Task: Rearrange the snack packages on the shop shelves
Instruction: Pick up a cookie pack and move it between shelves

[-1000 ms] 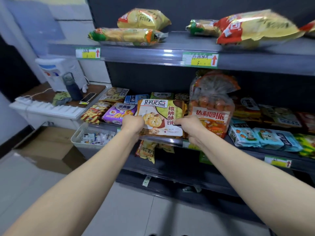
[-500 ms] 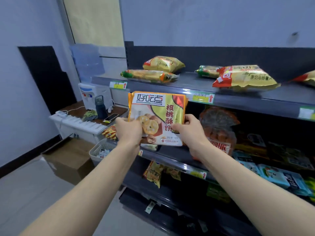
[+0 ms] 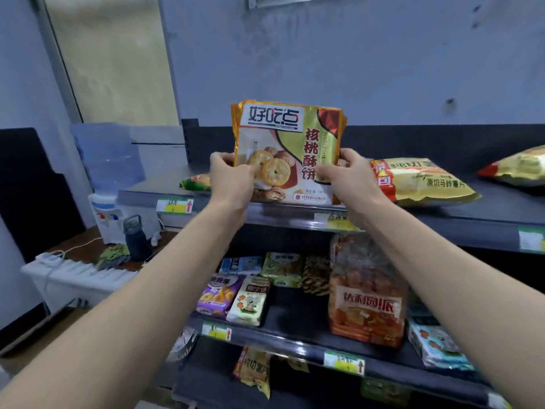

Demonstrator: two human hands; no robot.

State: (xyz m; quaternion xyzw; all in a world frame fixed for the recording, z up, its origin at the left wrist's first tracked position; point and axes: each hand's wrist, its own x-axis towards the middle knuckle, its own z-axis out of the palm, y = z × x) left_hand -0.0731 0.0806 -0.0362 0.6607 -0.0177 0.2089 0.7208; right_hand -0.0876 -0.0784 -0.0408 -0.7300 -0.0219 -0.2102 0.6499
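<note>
Top shelf (image 3: 460, 214): biscuit packet (image 3: 287, 152) upright between both hands.

There is only one camera, worn on the person's head. It looks forward and a little down at the shop shelves from close by. The top shelf (image 3: 486, 228) runs across the middle of the frame. The lower shelf (image 3: 295, 343) sits near the bottom. Both arms reach in from the bottom corners.

Cookie pack (image 3: 287, 152) was gold with red characters, white logo panel; chip bag (image 3: 421, 181) at 3 o'clock yellow, red-ended; pie bag (image 3: 365, 302) at 5 o'clock orange.
</note>
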